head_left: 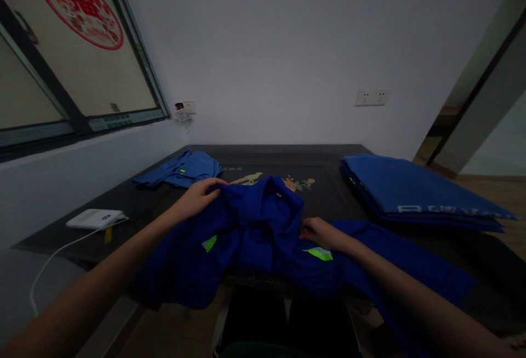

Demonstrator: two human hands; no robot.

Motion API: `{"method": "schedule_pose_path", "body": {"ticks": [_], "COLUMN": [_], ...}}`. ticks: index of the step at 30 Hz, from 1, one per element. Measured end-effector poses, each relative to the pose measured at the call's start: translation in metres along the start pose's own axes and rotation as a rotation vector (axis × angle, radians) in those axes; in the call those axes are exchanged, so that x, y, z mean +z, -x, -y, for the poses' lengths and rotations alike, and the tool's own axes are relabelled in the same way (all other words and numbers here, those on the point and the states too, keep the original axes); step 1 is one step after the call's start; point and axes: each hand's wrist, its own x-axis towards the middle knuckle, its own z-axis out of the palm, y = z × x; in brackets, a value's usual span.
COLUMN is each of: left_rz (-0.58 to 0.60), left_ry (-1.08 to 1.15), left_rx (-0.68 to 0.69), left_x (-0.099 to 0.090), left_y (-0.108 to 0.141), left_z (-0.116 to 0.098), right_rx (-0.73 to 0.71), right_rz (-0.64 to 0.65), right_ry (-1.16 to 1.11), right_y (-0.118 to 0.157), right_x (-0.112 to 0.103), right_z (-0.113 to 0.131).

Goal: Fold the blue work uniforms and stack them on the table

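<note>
A dark blue work jacket (255,237) with yellow-green reflective strips on its chest lies across the near edge of the table, its collar toward the wall. Part of it hangs over the edge. My left hand (202,194) is closed on the jacket's shoulder, left of the collar. Just right of the collar, my right hand (318,232) pinches the cloth above a reflective strip. One sleeve stretches out to the right beneath my right forearm.
The dark table (329,183) bears a bird and flower print. A crumpled blue garment (184,169) lies at the back left, near a white power bank (96,218) with a cable. Folded blue garments (411,188) are stacked at the right. A wall stands behind.
</note>
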Motion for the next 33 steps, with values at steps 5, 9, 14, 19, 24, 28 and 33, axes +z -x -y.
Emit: {"method": "schedule_pose_path", "body": {"ticks": [5,9,14,19,24,28,33], "left_rz": [-0.016,-0.037,-0.055,-0.058,-0.117,-0.185,-0.292], "left_ry": [0.004,-0.003,-0.001,0.111,0.284,0.352,0.377], "left_rx": [0.020,0.046,0.031,-0.012,-0.122,-0.141,-0.051], "left_x": [0.003,0.007,0.009,0.006,-0.001,-0.011,-0.044], "left_y": [-0.009,-0.014,-0.015,-0.014,-0.015,-0.018,-0.024], "left_z": [-0.017,-0.017,-0.018,-0.012,-0.003,-0.009,-0.042], "right_rx": [-0.006,0.014,0.041,-0.021,-0.031,-0.098,-0.106], "right_rz": [-0.028,-0.027,0.045,-0.002,-0.152,-0.279,-0.557], "right_ry": [0.008,0.099,0.125,-0.102,-0.195,-0.191,0.040], "right_y": [0.005,0.003,-0.004,0.000,0.017,0.027,0.034], "right_x": [-0.006,-0.009,-0.005,-0.016,-0.064,-0.112,-0.169], "right_z": [0.000,0.000,-0.003,-0.004,0.004,0.014,0.050]}}
